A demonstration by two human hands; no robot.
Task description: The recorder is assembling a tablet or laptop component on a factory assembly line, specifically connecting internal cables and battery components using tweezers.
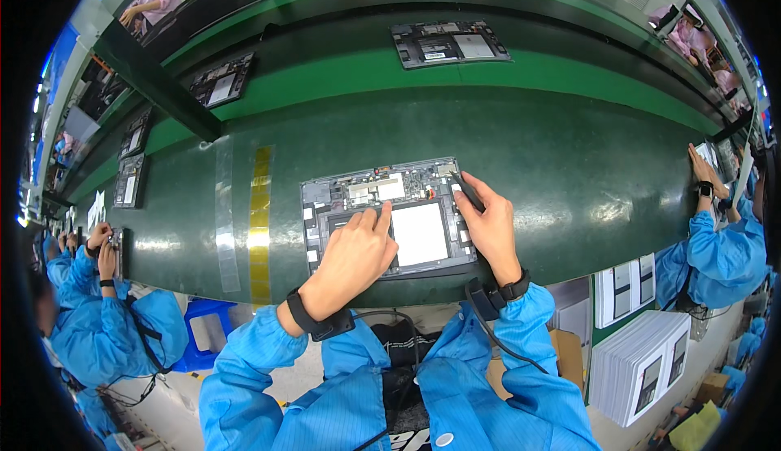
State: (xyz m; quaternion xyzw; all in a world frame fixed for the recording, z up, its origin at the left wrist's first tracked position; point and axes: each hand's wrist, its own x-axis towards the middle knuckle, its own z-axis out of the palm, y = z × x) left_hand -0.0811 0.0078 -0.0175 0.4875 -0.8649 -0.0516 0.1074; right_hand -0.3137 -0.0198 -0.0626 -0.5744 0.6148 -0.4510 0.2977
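Note:
An opened tablet or laptop body [322,189] lies on the green bench in front of me, its circuit board [415,184] and a large white-labelled battery [421,234] exposed. My left hand [355,248] rests over its left half, fingers stretched toward a pale patch on the board; nothing shows in its grasp. At the upper right corner, my right hand [490,222] is closed around a slim black hand tool [469,191], tip pointing at the board's corner. Fingers partly hide the tool, so its exact kind is unclear.
Clear tape [226,215] and yellow tape [259,223] run across the bench at left. Similar opened bodies stand on the far green strip, one [450,44] straight ahead. A dark post [159,77] rises at left. Co-workers sit on both sides; stacked white trays [626,366] stand lower right.

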